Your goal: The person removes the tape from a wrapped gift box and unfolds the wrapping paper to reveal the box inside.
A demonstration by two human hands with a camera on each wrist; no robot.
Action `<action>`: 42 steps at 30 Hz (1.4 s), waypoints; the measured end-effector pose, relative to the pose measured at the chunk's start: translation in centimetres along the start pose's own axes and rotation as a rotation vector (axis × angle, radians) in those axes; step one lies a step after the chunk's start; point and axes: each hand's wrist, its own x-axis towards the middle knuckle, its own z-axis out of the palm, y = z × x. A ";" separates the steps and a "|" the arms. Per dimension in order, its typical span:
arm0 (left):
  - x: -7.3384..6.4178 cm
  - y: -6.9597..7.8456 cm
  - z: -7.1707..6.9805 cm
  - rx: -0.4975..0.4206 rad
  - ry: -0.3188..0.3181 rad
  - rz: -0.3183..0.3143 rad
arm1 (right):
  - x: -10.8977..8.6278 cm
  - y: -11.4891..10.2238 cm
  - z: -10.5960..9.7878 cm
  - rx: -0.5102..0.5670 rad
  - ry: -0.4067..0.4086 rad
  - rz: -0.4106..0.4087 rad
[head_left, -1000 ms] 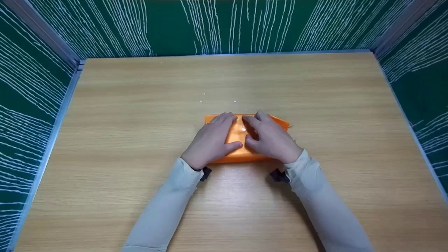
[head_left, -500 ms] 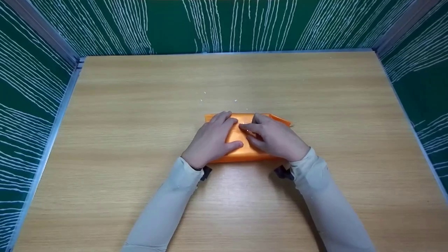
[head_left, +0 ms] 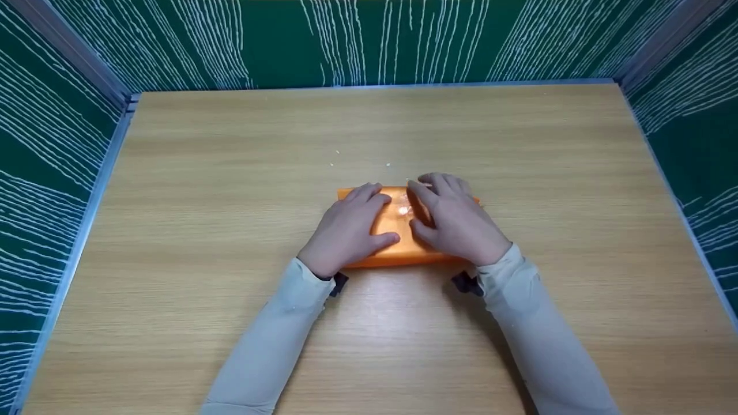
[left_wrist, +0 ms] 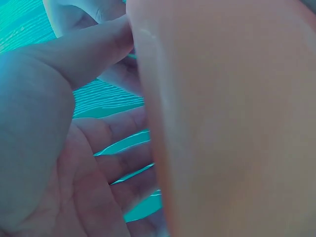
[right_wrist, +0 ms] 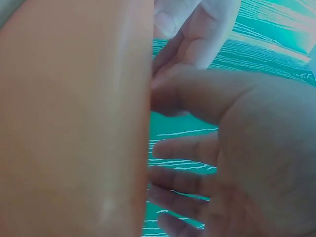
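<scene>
A glossy orange package [head_left: 398, 242], flat and low, lies between both hands with a bright shiny patch near the middle of its top. My left hand [head_left: 349, 227] rests on its left part, fingers fairly straight and thumb pointing inward. Over the right part is my right hand [head_left: 455, 219], its fingers reaching toward the far edge and its thumb on the top. Close up, the package side [left_wrist: 237, 123] fills much of the left wrist view, beside the loosely spread left fingers. The right wrist view shows the right fingers [right_wrist: 182, 180] extended past the package edge. Neither hand curls round it.
The package is on a wide wooden table [head_left: 230, 144]. Several tiny white bits [head_left: 388, 165] are scattered behind it. Green walls with white streaks [head_left: 282, 43] stand behind and at both sides, with blue tape [head_left: 369, 87] along the table's edges.
My right hand pinched its fingers together near the middle of the package half a second ago; now those fingers are spread and farther forward over the far edge. The left hand stays put.
</scene>
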 end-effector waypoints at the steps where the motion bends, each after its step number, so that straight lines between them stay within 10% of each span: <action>1: 0.0 0.0 0.0 0.003 -0.002 -0.002 | 0.0 0.0 0.0 -0.007 -0.011 0.007; 20: 0.0 -0.2 0.1 -0.025 -0.001 -0.018 | 0.2 0.2 0.0 0.018 -0.024 -0.295; 42: 0.1 -0.2 0.2 0.007 -0.005 -0.006 | 0.9 -1.9 2.3 0.003 0.204 0.044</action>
